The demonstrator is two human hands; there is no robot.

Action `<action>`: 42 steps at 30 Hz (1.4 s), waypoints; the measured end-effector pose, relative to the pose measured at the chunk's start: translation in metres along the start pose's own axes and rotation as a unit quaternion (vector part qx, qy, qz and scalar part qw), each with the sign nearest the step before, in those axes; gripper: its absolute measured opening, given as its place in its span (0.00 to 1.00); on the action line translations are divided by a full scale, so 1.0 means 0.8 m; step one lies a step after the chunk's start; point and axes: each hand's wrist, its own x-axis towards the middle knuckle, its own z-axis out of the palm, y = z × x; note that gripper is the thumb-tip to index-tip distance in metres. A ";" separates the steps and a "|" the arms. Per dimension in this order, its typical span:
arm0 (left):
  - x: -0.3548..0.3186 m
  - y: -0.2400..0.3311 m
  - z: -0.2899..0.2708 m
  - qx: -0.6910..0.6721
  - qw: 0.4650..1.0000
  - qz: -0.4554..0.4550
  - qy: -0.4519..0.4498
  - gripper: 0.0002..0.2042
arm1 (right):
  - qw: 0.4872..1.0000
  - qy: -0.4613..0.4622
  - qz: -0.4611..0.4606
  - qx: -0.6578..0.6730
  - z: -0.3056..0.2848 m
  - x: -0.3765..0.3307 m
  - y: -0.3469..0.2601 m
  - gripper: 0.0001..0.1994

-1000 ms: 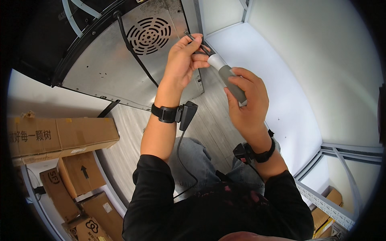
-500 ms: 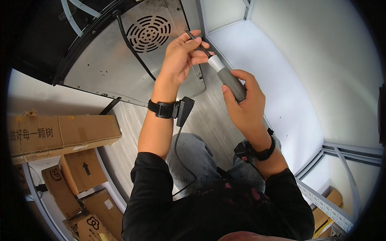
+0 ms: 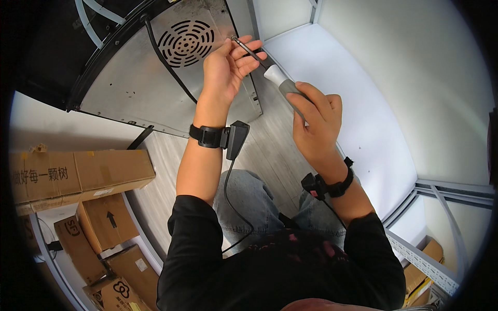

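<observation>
A screwdriver with a thick grey handle [image 3: 290,90], a white collar [image 3: 274,74] and a long dark shaft [image 3: 253,53] points up and left. My right hand [image 3: 317,122] is wrapped round the handle, fingers over its top. The shaft's tip meets the metal panel [image 3: 119,101] of a large appliance, close to its right edge; whether a screw sits there is too small to tell. My left hand [image 3: 224,72] is at the tip, its thumb beside it and its fingers spread behind the shaft.
A black cable [image 3: 165,59] runs down the panel beside a round slotted vent [image 3: 185,44]. White shelving [image 3: 332,98] stands at right, its metal frame [image 3: 420,259] at lower right. Cardboard boxes [image 3: 109,168] are stacked at left. Wrist straps with a cord [image 3: 228,199] are on my arms.
My left thumb has come off the shaft and moved to the tip, its fingers loosened. The right hand has shifted its grip over the handle. The screwdriver has moved slightly up and left.
</observation>
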 end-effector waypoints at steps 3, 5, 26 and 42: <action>0.003 -0.004 0.002 -0.008 1.000 0.009 0.012 0.18 | 0.999 0.005 0.050 0.018 -0.001 0.004 -0.004 0.21; 0.004 -0.007 0.000 0.003 1.000 0.014 0.024 0.16 | 0.986 -0.002 0.144 0.087 -0.002 0.009 -0.014 0.20; -0.004 -0.001 0.014 0.097 0.994 0.012 0.038 0.14 | 0.789 -0.110 0.492 0.353 -0.028 0.021 -0.019 0.23; -0.004 -0.009 0.014 0.051 0.998 0.029 0.017 0.13 | 0.859 -0.108 0.380 0.326 -0.023 0.014 -0.022 0.22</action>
